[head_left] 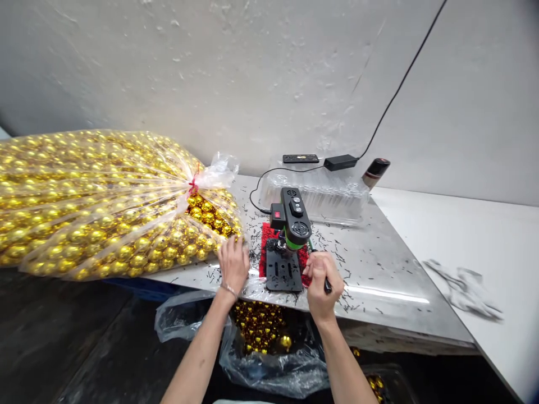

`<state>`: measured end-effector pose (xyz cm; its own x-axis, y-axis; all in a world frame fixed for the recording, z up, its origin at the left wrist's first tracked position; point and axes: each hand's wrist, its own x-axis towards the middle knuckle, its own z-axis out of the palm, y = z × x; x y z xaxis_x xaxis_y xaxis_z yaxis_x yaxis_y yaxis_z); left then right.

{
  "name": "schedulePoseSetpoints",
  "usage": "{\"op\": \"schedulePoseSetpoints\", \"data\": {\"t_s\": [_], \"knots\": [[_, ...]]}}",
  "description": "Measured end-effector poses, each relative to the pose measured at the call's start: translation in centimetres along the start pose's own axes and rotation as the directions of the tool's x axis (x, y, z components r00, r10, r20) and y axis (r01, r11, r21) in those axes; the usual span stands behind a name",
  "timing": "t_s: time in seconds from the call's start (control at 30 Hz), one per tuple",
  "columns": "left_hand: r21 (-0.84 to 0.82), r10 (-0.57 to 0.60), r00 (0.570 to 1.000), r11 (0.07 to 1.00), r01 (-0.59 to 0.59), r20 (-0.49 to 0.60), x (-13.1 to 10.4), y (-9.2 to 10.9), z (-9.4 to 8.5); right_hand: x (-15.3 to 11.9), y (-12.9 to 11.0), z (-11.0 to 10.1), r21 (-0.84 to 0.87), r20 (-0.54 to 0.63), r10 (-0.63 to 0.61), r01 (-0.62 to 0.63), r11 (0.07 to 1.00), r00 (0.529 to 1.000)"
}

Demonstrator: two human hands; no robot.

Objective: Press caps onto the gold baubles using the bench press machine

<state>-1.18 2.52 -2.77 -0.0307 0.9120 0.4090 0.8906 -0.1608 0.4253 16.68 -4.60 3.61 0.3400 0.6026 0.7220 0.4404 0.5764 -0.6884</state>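
Observation:
My right hand (323, 280) is wrapped round the black handle (327, 287) at the right side of a small black-and-green press machine (296, 216). The press has a slotted black base plate (283, 272) over a red mat (266, 247). My left hand (233, 262) lies at the opening of a large clear bag of shiny gold balls (126, 213), fingers pointing into its torn side; its fingertips are partly hidden, so what they hold, if anything, cannot be made out.
Behind the press is a clear plastic tray (332, 196), with a power adapter (340, 163) and a dark bottle (376, 171). Gloves (467, 292) lie at right. An open bag of gold balls (261, 325) hangs below the table edge (379, 314). Black bits litter the metal top.

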Motion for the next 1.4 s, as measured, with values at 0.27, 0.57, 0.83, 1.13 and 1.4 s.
{"op": "schedulePoseSetpoints", "data": {"t_s": [0.27, 0.57, 0.83, 1.13, 1.4], "knots": [[-0.07, -0.008, 0.974, 0.997, 0.024, 0.227, 6.7, -1.7, 0.3, 0.1, 0.0, -0.2, -0.027, 0.01, -0.055, 0.055, 0.998, 0.998], [-0.813, -0.133, 0.912, 0.417, 0.406, 0.387, -0.9, 0.4, -0.2, 0.1, -0.1, -0.1, -0.034, -0.006, -0.043, 0.042, 0.999, 0.999], [-0.675, -0.01, 0.92, 0.676, 0.296, 0.393, -2.6, 3.7, 3.6, 0.4, -0.3, -0.7, -0.069, 0.091, -0.083, 0.089, 0.994, 0.992], [-0.538, 0.179, 0.96, 0.842, -0.037, 0.214, -2.6, 4.0, 3.9, 0.4, -0.3, -0.8, -0.081, 0.097, -0.092, 0.1, 0.992, 0.991], [-0.44, 0.271, 0.953, 0.878, -0.188, 0.134, -3.1, 4.0, 4.6, -0.1, 0.0, -0.9, -0.086, 0.104, -0.084, 0.093, 0.992, 0.991]]}}
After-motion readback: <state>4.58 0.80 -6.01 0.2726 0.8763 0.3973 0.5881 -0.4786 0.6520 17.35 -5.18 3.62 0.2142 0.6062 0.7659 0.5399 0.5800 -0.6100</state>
